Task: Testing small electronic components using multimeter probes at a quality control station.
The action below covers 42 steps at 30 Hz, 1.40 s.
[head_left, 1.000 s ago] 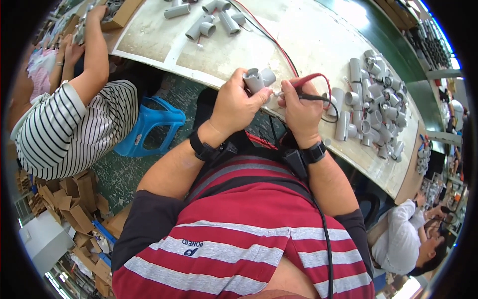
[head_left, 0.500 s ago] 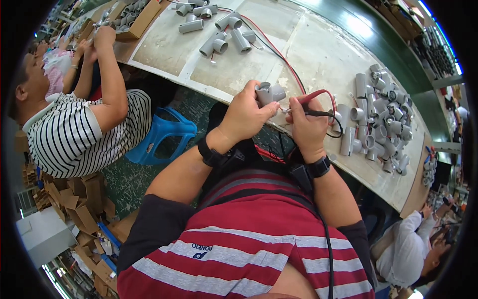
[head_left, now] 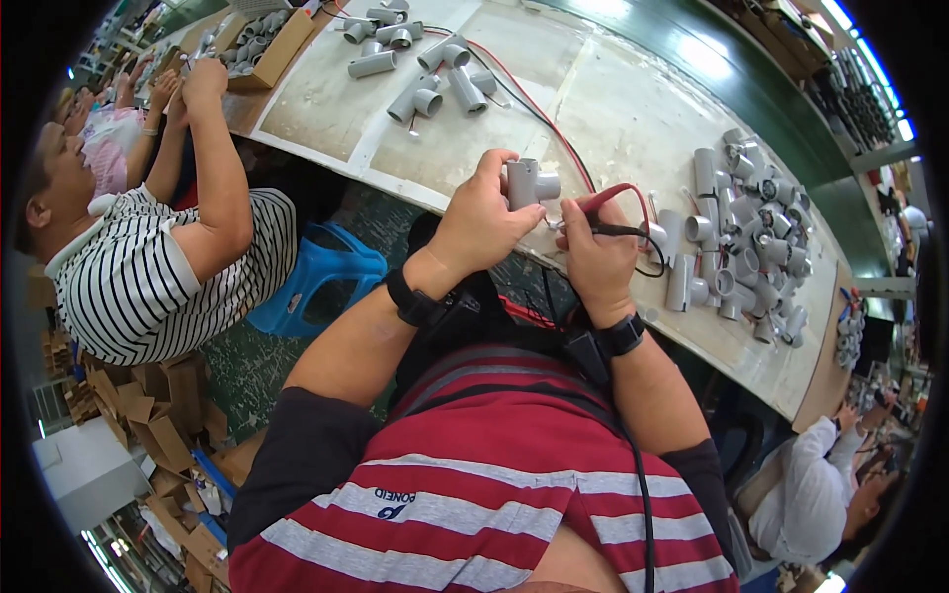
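Note:
My left hand [head_left: 476, 225] is closed round a grey plastic tee-shaped pipe fitting [head_left: 523, 185], held just above the table's near edge with its side branch pointing right. Close beside it, my right hand [head_left: 601, 259] pinches a red test lead [head_left: 605, 197] and a black test lead [head_left: 621, 230]. The leads' tips reach toward a small light-coloured piece between the two hands. Whether they touch it is too small to tell.
Several similar grey fittings [head_left: 746, 262] are heaped on the table [head_left: 633, 99] to the right, with another group [head_left: 465, 89] at the far left. A red cable [head_left: 539, 99] crosses the tabletop. Left of me, a co-worker in a striped shirt [head_left: 158, 267] sits near a blue stool [head_left: 316, 282].
The tee fitting has turned a little in my left hand and now stands straighter. My right hand keeps its hold on the leads. The whole view has shifted slightly.

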Motion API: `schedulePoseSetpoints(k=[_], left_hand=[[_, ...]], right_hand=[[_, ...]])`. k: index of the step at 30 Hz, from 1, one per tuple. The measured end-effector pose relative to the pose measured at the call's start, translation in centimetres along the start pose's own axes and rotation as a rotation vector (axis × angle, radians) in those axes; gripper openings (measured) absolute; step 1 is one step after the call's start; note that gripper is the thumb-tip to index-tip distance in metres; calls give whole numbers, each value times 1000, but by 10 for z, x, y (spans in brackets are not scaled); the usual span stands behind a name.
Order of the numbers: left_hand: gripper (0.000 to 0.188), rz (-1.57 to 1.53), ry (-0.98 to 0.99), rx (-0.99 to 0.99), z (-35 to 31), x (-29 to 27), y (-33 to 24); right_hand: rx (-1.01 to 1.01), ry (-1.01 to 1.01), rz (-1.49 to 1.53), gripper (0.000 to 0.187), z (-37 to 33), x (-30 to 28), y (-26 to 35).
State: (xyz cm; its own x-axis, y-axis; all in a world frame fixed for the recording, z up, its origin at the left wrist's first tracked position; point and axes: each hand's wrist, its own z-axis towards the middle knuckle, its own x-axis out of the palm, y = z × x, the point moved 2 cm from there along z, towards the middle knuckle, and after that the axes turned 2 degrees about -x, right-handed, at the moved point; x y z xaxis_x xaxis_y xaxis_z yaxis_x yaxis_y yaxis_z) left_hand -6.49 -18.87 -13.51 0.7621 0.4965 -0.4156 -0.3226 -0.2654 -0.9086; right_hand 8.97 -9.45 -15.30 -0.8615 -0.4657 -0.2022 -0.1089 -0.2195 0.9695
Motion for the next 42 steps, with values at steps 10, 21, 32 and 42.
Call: schedulePoseSetpoints(k=[10,21,32,42], left_hand=[[60,315,-258,89,95,-52,27],[33,590,532,838,87,58,-106],[51,1145,910,848,115,147,-143],[47,-175,138,176,81,39,-48]], right_hand=[[-371,-18,48,10,23,-16,-3],[-108,668,-160,16,-4,-89,-3],[-163,743,-408,12,-21,-119,5],[212,324,449,13,-16,-88,6]])
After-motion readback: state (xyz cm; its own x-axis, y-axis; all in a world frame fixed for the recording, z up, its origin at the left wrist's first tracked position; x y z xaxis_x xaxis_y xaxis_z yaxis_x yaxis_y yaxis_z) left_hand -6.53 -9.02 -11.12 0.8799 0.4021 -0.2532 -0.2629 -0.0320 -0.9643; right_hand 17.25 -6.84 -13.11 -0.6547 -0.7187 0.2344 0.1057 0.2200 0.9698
